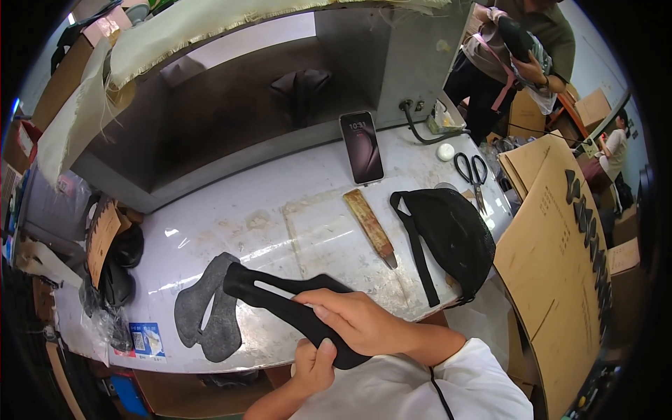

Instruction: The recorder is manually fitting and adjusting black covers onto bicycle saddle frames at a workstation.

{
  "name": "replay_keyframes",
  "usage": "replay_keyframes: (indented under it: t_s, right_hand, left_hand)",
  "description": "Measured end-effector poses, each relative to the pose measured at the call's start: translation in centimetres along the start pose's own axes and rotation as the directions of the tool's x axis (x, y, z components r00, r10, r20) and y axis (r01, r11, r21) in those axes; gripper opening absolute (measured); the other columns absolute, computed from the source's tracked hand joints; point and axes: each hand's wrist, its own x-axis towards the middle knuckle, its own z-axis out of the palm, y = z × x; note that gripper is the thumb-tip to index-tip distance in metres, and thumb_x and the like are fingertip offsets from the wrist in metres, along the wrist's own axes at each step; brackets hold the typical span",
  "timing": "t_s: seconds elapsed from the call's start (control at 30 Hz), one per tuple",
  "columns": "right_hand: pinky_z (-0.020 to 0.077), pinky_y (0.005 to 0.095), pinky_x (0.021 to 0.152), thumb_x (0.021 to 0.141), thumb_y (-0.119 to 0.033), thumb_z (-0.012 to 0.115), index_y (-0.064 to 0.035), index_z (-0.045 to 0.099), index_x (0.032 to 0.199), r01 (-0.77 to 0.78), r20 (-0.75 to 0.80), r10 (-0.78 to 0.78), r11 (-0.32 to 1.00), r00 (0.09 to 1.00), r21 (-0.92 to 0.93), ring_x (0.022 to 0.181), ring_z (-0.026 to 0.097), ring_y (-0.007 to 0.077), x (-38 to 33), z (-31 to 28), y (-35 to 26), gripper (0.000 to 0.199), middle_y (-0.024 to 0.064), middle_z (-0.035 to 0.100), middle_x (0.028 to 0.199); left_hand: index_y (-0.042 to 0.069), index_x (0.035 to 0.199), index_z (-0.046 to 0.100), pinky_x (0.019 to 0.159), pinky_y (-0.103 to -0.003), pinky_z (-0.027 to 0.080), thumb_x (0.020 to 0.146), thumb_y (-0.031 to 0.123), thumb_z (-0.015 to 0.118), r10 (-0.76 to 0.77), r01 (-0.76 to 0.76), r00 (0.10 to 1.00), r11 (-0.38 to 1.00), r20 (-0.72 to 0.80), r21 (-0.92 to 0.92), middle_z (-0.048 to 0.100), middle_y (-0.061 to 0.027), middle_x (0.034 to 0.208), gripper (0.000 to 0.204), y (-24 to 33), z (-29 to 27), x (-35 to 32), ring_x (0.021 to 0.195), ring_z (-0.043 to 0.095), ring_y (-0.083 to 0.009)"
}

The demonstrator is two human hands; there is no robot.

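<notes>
A black U-shaped shoe upper piece (280, 294) is held up over the table's front edge. My right hand (364, 322) is closed on its near part, thumb and fingers along the top. Below it, my left hand (315, 364) grips the lower edge, thumb up. The piece's far end overlaps a grey U-shaped piece (222, 329), which lies flat on the white table (231, 227). Beyond my right hand lies a hand tool (369, 224) with a worn yellow-brown handle and short metal tip. Right of that tool is a black cap-like item (451, 238) with a strap.
A grey metal hood (245, 168) stands along the back, a dark piece (301, 84) inside. Before it a phone (362, 147) leans upright. Black-handled scissors (472, 175) lie back right. Cardboard (553, 259) borders the right side; black shoes (122, 266) sit left. Another person (518, 56) stands behind.
</notes>
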Motion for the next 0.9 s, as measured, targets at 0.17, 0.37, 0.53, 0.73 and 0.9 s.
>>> replay_keyframes:
  t_s: [0.17,0.37,0.53,0.73,0.9]
  right_hand:
    - [0.0504,0.0321,0.07,0.1,-0.01,0.048,-0.003,0.057,0.124,-0.133,0.065,0.124,0.981,0.99,0.143,0.078,0.064,0.0203,0.5,1.2,1.1,0.026,0.0143,0.065,0.093]
    - [0.0438,0.0446,0.089,0.085,-0.004,0.059,0.0052,0.059,0.11,0.202,-0.361,-0.481,0.78,0.799,-0.592,0.094,0.055,0.0327,-3.4,0.0,2.5,0.027,0.0168,0.059,0.102]
    - [0.0523,0.0347,0.081,0.094,-0.008,0.06,0.0026,0.044,0.132,0.162,-0.629,-0.121,0.987,0.768,0.008,0.089,0.062,0.0261,-3.4,0.3,5.6,0.042,0.0173,0.061,0.104]
    - [0.0505,0.0284,0.08,0.085,0.003,0.068,0.0001,0.034,0.145,-0.154,-0.085,0.297,0.696,0.951,0.702,0.084,0.061,0.0192,-2.0,2.8,2.4,0.069,0.0069,0.061,0.099]
    - [0.0468,0.0253,0.078,0.08,0.006,0.071,0.0018,0.047,0.131,-0.082,-0.288,0.296,0.814,0.911,0.576,0.08,0.058,0.0132,-0.6,4.5,1.6,0.057,0.0064,0.061,0.092]
  left_hand:
    - [0.001,0.064,0.056,0.047,-0.034,0.041,0.099,0.024,0.052,-0.08,0.079,0.997,0.994,0.007,0.073,0.054,-0.0078,0.052,0.041,0.2,-1.0,-0.5,0.045,0.053,-0.0188]
    - [0.001,0.071,0.06,0.051,-0.032,0.043,0.089,0.031,0.071,-0.126,0.12,0.985,0.991,0.119,0.062,0.057,-0.0071,0.059,0.037,-1.0,0.0,-0.5,0.051,0.052,-0.0154]
    - [0.001,0.097,0.067,0.065,-0.024,0.048,0.084,0.019,0.076,-0.25,0.231,0.965,0.953,0.081,0.195,0.065,-0.0042,0.082,0.024,3.5,-2.0,-1.7,0.07,0.059,-0.0097]
    - [0.001,0.096,0.066,0.073,-0.034,0.05,0.083,0.023,0.077,-0.182,0.192,0.97,0.98,-0.159,0.049,0.064,-0.0098,0.086,0.028,1.7,-3.1,-2.8,0.08,0.062,-0.0192]
    - [0.002,0.09,0.063,0.067,-0.03,0.046,0.084,0.027,0.076,-0.264,0.26,0.96,0.964,-0.098,-0.048,0.059,-0.005,0.079,0.03,1.7,-6.2,-2.7,0.074,0.056,-0.0146]
